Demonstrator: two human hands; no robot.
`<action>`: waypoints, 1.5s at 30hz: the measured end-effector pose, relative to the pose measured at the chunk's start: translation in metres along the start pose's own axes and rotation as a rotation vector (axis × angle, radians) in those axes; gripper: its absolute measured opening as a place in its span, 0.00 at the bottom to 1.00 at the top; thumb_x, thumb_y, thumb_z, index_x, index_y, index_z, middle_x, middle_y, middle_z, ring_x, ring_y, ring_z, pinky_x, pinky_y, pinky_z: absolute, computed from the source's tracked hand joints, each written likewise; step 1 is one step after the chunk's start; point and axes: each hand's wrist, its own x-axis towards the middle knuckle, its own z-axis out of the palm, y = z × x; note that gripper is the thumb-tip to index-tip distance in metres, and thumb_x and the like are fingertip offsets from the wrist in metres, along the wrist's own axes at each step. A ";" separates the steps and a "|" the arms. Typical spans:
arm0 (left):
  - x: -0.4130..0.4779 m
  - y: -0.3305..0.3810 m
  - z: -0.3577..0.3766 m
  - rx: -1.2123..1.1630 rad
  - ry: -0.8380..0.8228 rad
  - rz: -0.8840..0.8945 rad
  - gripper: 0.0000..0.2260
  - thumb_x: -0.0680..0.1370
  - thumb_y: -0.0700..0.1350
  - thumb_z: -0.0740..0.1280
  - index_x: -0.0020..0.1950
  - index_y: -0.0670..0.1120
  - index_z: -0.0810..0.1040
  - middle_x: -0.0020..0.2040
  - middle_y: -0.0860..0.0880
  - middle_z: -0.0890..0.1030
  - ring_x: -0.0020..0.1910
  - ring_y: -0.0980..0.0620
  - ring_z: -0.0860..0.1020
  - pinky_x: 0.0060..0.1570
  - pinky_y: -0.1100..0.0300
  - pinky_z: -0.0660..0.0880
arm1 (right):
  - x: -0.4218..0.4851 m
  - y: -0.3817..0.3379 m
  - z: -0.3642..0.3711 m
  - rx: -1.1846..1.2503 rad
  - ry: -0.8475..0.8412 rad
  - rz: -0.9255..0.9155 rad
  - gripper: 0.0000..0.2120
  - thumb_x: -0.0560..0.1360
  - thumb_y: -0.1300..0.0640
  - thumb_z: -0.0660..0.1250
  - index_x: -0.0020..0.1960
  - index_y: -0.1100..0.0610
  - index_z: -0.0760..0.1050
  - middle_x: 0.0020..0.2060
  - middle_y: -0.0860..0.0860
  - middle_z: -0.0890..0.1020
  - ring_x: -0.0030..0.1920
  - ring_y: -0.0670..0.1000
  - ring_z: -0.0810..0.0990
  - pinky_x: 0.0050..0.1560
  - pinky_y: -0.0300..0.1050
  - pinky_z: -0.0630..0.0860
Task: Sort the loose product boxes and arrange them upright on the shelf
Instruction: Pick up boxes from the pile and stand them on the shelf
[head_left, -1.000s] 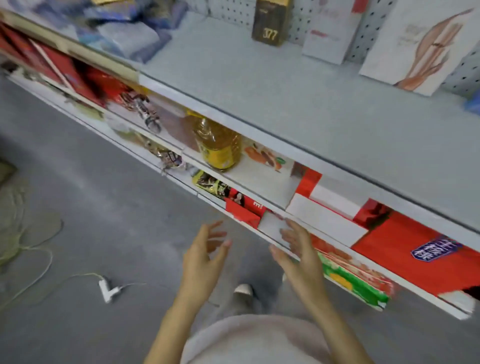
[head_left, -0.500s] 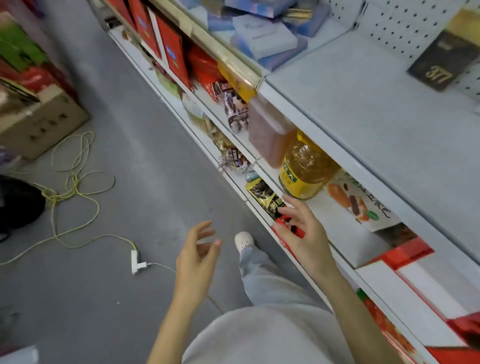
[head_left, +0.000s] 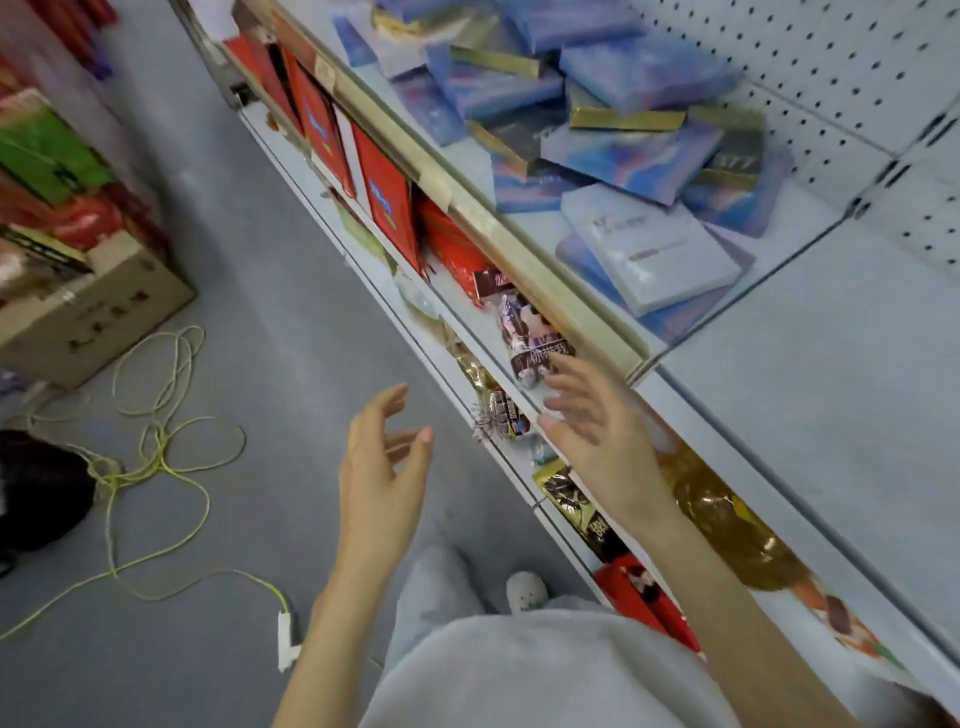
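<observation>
A loose heap of blue, pale and gold product boxes (head_left: 597, 119) lies flat and jumbled on the top shelf (head_left: 810, 374) at the upper right. A pale box (head_left: 649, 249) lies at the heap's near edge. My left hand (head_left: 382, 467) hangs over the aisle floor, fingers relaxed, holding nothing. My right hand (head_left: 597, 431) is raised in front of the shelf's front edge, below the heap, fingers spread and empty. Neither hand touches a box.
Lower shelves hold red boxes (head_left: 384, 202), snack packets (head_left: 530, 338) and an oil bottle (head_left: 727, 514). A cardboard carton (head_left: 88, 306) stands on the floor at left, with a yellow-green cable (head_left: 156, 447) and a white plug (head_left: 287, 639) trailing across the grey aisle.
The view has swung left along the shelf, bringing the heap of blue boxes into sight. Both hands have risen, and the right one has come closer to the top shelf's edge.
</observation>
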 end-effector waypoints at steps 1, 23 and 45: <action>0.014 -0.007 -0.002 -0.006 -0.016 -0.026 0.18 0.78 0.41 0.66 0.67 0.53 0.70 0.63 0.52 0.74 0.48 0.67 0.76 0.44 0.81 0.68 | 0.017 -0.004 0.007 -0.005 0.018 0.001 0.25 0.75 0.60 0.69 0.69 0.46 0.68 0.58 0.40 0.77 0.56 0.38 0.77 0.52 0.28 0.74; 0.475 -0.042 -0.161 -0.012 -0.218 0.116 0.27 0.77 0.40 0.66 0.72 0.58 0.62 0.58 0.60 0.73 0.47 0.70 0.77 0.44 0.75 0.72 | 0.369 -0.142 0.188 0.128 0.451 0.036 0.20 0.76 0.59 0.68 0.64 0.43 0.70 0.57 0.46 0.78 0.52 0.43 0.80 0.58 0.50 0.78; 0.750 0.072 -0.029 -0.055 -0.596 0.436 0.20 0.79 0.45 0.66 0.68 0.59 0.67 0.63 0.59 0.73 0.60 0.65 0.74 0.60 0.62 0.73 | 0.588 -0.159 0.168 0.263 1.052 0.095 0.17 0.76 0.61 0.69 0.63 0.49 0.73 0.47 0.46 0.82 0.45 0.40 0.81 0.44 0.46 0.78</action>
